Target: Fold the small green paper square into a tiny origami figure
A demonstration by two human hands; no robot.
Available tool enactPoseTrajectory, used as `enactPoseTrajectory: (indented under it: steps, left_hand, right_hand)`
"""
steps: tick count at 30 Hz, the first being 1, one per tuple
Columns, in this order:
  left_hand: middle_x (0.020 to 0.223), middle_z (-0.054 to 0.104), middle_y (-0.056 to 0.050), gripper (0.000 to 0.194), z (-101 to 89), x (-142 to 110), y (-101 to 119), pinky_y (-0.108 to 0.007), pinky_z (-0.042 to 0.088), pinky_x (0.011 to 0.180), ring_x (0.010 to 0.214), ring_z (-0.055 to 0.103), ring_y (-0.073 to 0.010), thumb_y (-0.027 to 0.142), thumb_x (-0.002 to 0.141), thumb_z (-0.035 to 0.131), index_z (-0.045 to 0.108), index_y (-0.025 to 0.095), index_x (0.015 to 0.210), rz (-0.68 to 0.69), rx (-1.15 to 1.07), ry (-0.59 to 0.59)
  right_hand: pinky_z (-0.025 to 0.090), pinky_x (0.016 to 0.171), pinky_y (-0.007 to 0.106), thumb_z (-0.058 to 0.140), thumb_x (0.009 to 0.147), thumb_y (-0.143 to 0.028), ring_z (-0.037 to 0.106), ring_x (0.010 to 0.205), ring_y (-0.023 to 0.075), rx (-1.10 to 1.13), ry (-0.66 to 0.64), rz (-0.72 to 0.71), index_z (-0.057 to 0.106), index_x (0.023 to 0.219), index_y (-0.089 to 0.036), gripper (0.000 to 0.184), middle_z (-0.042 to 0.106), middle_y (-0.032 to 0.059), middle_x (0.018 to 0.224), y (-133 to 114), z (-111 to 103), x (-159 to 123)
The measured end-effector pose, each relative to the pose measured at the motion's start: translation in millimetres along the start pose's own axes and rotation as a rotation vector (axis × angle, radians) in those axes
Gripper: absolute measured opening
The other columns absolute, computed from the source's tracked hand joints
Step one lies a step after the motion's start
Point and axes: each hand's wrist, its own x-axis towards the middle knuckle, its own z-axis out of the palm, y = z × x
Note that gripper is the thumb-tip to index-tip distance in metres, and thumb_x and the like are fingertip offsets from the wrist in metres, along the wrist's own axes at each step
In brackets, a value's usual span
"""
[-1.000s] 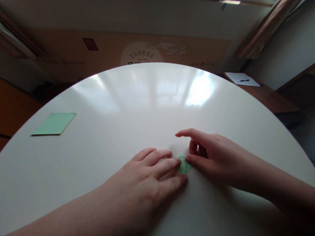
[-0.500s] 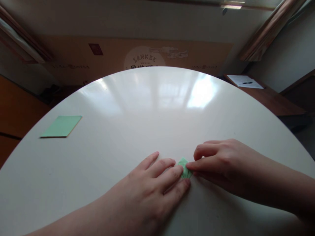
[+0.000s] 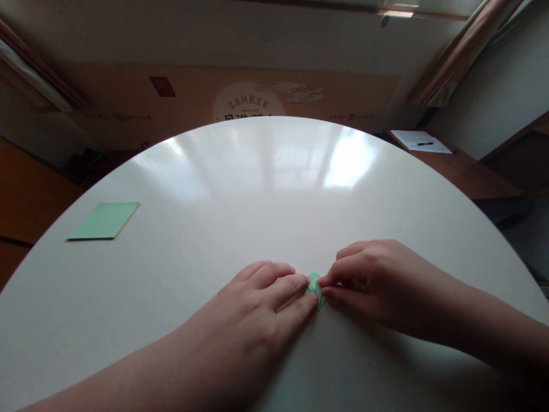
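A small folded piece of green paper (image 3: pixel 315 284) lies on the round white table (image 3: pixel 240 189), near its front edge. My left hand (image 3: pixel 261 309) rests flat on the table with its fingertips pressing the paper's left side. My right hand (image 3: pixel 377 283) comes in from the right, its fingers curled and its thumb and forefinger pinching the paper's right edge. Most of the folded paper is hidden between the two sets of fingertips.
A pad of green paper sheets (image 3: pixel 104 220) lies at the table's left edge. Beyond the table on the right stands a brown wooden desk (image 3: pixel 467 171) with a white sheet and a pen (image 3: pixel 420 142). A tan wall panel with a round logo (image 3: pixel 249 103) is behind.
My right forefinger, stretched out a second ago, has curled down into a pinch on the paper. Both hands have closed in, so less of the green paper shows.
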Motion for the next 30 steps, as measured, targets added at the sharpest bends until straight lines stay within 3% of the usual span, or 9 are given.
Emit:
enactPoseTrajectory:
  steps: [9, 14, 19, 26, 30]
  left_hand:
    - [0.126, 0.064, -0.007, 0.034, -3.3, 2.6, 1.5, -0.04, 0.041, 0.106, 0.114, 0.057, -0.0239, 0.015, 0.094, 0.05, 0.062, 0.022, 0.125, 0.018, -0.005, -0.03]
    - [0.127, 0.062, -0.006, 0.031, -6.1, 2.5, 2.9, -0.04, 0.041, 0.105, 0.116, 0.054, -0.0242, 0.017, 0.094, 0.051, 0.063, 0.026, 0.122, -0.004, -0.01, -0.07]
    - [0.123, 0.061, -0.01, 0.03, -5.8, 3.7, 3.2, -0.041, 0.042, 0.103, 0.112, 0.056, -0.0253, 0.016, 0.094, 0.052, 0.061, 0.021, 0.122, -0.006, 0.004, -0.087]
    - [0.112, 0.063, -0.009, 0.024, -5.0, 3.6, 5.0, -0.038, 0.047, 0.091, 0.1, 0.057, -0.0238, 0.02, 0.095, 0.053, 0.062, 0.018, 0.117, -0.03, 0.002, -0.116]
    - [0.105, 0.064, -0.006, 0.024, 0.6, 2.4, 1.9, -0.038, 0.047, 0.088, 0.094, 0.056, -0.0225, 0.015, 0.095, 0.051, 0.063, 0.02, 0.115, -0.104, 0.026, -0.04]
  right_hand:
    - [0.037, 0.058, 0.025, 0.065, 0.087, -0.022, 0.061, 0.062, 0.0142, 0.045, 0.032, 0.079, 0.076, 0.076, -0.025, 0.015, 0.071, -0.0011, 0.069, 0.1, 2.7, 1.0]
    - [0.038, 0.059, 0.024, 0.066, 0.086, -0.02, 0.06, 0.063, 0.0134, 0.061, 0.044, 0.041, 0.077, 0.08, -0.025, 0.013, 0.07, -0.0018, 0.071, 3.1, 3.3, 0.7]
    - [0.039, 0.06, 0.023, 0.065, 0.086, -0.016, 0.06, 0.066, 0.0117, 0.095, 0.084, -0.039, 0.077, 0.089, -0.029, 0.018, 0.068, -0.0026, 0.08, 3.3, 6.1, -0.4]
    - [0.038, 0.06, 0.023, 0.061, 0.089, -0.015, 0.06, 0.066, 0.0112, 0.046, -0.002, -0.096, 0.078, 0.097, -0.032, 0.025, 0.066, -0.0014, 0.084, 5.4, 8.6, -4.8]
    - [0.037, 0.06, 0.023, 0.061, 0.091, -0.017, 0.059, 0.065, 0.0116, 0.018, -0.045, -0.109, 0.077, 0.1, -0.033, 0.024, 0.066, -0.0011, 0.082, 5.4, 7.3, -11.0]
